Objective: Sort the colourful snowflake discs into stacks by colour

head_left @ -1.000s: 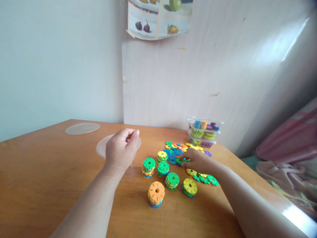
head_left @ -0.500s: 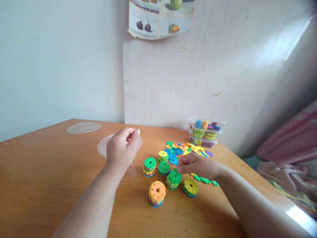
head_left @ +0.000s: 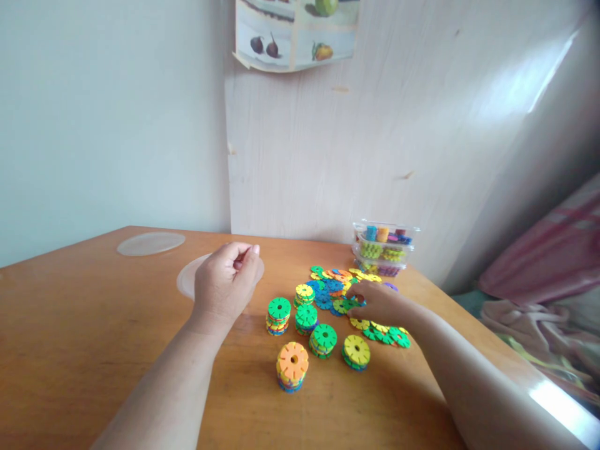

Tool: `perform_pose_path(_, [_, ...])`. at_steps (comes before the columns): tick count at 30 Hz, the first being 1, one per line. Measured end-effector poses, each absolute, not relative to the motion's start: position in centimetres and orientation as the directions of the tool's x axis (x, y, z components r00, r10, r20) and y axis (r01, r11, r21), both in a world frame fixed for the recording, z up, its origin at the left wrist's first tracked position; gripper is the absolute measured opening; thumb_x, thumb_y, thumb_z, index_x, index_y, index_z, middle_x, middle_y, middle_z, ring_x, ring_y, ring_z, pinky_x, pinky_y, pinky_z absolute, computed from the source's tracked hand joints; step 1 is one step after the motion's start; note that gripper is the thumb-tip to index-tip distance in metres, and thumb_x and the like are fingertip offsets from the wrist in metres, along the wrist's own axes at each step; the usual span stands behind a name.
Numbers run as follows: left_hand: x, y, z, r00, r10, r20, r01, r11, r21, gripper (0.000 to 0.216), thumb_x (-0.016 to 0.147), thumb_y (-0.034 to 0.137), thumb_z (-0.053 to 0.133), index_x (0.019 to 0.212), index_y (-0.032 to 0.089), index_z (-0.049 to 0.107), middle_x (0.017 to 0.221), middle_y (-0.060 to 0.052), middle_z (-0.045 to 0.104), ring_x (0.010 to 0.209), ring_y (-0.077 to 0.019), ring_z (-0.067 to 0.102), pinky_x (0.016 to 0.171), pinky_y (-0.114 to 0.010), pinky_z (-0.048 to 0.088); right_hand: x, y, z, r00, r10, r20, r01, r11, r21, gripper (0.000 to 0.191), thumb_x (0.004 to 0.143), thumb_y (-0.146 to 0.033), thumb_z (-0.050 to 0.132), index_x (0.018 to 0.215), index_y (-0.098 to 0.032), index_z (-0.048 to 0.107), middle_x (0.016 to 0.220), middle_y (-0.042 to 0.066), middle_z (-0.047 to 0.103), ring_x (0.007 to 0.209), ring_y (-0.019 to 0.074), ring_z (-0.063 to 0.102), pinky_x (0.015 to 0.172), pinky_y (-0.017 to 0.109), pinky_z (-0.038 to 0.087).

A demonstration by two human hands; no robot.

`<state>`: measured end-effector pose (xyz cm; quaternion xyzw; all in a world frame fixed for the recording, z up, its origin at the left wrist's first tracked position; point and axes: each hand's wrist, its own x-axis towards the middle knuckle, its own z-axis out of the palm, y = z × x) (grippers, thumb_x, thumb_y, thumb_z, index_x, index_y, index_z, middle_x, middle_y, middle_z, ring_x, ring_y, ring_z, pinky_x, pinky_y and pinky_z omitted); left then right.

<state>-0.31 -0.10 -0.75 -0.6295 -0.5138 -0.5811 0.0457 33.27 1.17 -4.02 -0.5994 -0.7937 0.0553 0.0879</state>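
Observation:
My left hand (head_left: 224, 284) hovers over the wooden table (head_left: 94, 325) in a loose fist, thumb against the fingertips, with nothing showing in it. My right hand (head_left: 380, 304) lies over a loose pile of coloured slotted discs (head_left: 334, 282), its fingertips pinched on a green disc (head_left: 342, 306) at the pile's near edge. Between the hands stand several short disc stacks: green-topped ones (head_left: 279, 314) (head_left: 307, 317) (head_left: 324, 339), yellow-topped ones (head_left: 304, 294) (head_left: 356, 352) and an orange-topped one (head_left: 292, 365) nearest me. More green discs (head_left: 390, 336) lie flat beside my right wrist.
Clear plastic tubs (head_left: 384, 249) filled with discs are stacked against the wall at the back right. Two clear round lids (head_left: 150, 244) (head_left: 186, 282) lie behind my left hand. The table's right edge (head_left: 539, 394) drops off toward pink bedding (head_left: 539, 275).
Half a second ago my right hand was setting a green disc on the front green-topped stack. It has since drawn back to the loose pile. My left hand stayed put.

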Motion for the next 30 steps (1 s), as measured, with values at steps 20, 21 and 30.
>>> perform_pose_path(20, [-0.1, -0.5, -0.4, -0.211, 0.578, 0.788, 0.724, -0.45, 0.523, 0.024, 0.092, 0.04, 0.062, 0.081, 0.021, 0.07, 0.068, 0.003, 0.066, 0.067, -0.0126, 0.061, 0.064, -0.025, 0.04, 33.3, -2.6, 0.4, -0.57, 0.774, -0.276, 0.584, 0.146, -0.799, 0.022, 0.09, -0.04, 0.064, 0.087, -0.018, 0.066, 0.066, -0.003, 0.058, 0.057, 0.0108, 0.051, 0.053, 0.023, 0.04])
perform_pose_path(21, [-0.1, -0.5, -0.4, -0.211, 0.577, 0.789, 0.724, -0.45, 0.523, 0.024, 0.093, 0.04, 0.061, 0.08, 0.021, 0.07, 0.069, 0.003, 0.066, 0.067, -0.0128, 0.061, 0.064, -0.025, 0.04, 33.2, -2.6, 0.4, -0.578, 0.77, -0.271, 0.593, 0.168, -0.788, 0.021, 0.089, -0.038, 0.064, 0.087, -0.018, 0.067, 0.067, -0.003, 0.058, 0.058, 0.0109, 0.052, 0.054, 0.023, 0.041])
perform_pose_path(30, [-0.3, -0.2, -0.5, -0.204, 0.573, 0.794, 0.73, -0.451, 0.513, 0.024, 0.093, 0.04, 0.061, 0.081, 0.021, 0.07, 0.068, 0.003, 0.065, 0.066, -0.0132, 0.061, 0.064, -0.025, 0.041, 33.0, -1.6, -0.8, -0.522, 0.832, -0.188, 0.672, 0.266, -0.691, 0.021, 0.085, -0.036, 0.067, 0.096, -0.02, 0.076, 0.083, 0.0, 0.071, 0.074, 0.015, 0.059, 0.065, 0.026, 0.046])
